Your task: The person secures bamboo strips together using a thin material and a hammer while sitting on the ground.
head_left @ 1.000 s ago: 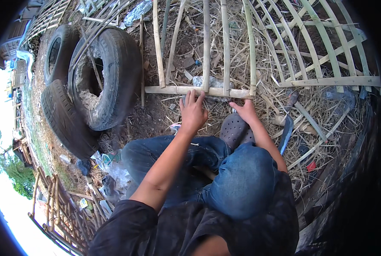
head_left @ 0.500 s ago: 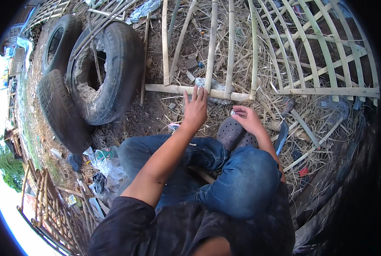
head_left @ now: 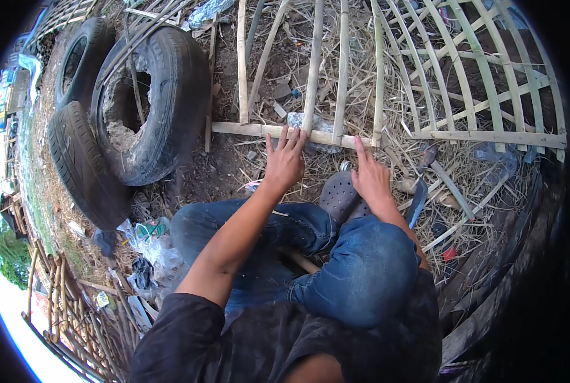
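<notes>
Head view, bar [head_left: 253, 129]: lies crosswise ahead of the shoes [head_left: 341, 193].
Left hand [head_left: 285, 163]: fingers loosely spread, tips on bar, no grip.
Right hand [head_left: 372, 182]: index finger extended to bar, others bent, apparently holding nothing.
Slats [head_left: 313, 70], done: several reach bar (fastened? can't tell).
Slats, left: probably crossing strips, as on the right-side lattice [head_left: 476, 136].

Three tyres [head_left: 186, 96] stood close together at left, crumpled clear plastic [head_left: 165, 252] near them, a green tree [head_left: 9, 250] beyond.
</notes>
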